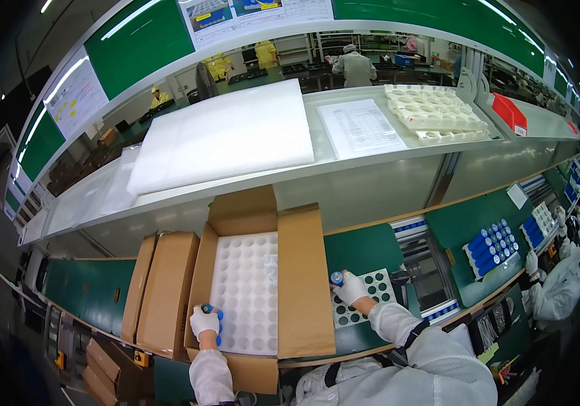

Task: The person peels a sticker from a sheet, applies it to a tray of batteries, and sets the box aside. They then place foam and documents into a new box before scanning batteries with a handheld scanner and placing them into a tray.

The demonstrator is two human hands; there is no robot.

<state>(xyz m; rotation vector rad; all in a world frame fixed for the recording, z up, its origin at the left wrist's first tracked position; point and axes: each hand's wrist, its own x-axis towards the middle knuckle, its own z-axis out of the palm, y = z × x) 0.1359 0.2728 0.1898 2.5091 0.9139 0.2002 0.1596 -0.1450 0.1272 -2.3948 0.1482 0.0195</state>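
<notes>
My left hand (204, 323), in a white glove, is closed around a blue cylinder (208, 308) at the near left corner of a white foam insert (244, 291). The insert has rows of round pockets and fills an open cardboard box (300, 281). A few blue round ends (219, 329) show beside that hand, along the insert's left edge. To the right of the box, my gloved right hand (352, 289) grips another blue cylinder (336, 278), its round end facing up. Below this hand lies a white tray with round holes (379, 287); my hand and sleeve cover part of it.
Closed cardboard boxes (168, 291) stand left of the open box. A shelf (351, 154) above carries a white foam sheet (229, 135), papers (361, 128) and cream trays (432, 108). Rightward are a roller conveyor (425, 264), a rack of blue cylinders (491, 249) and a co-worker (557, 284).
</notes>
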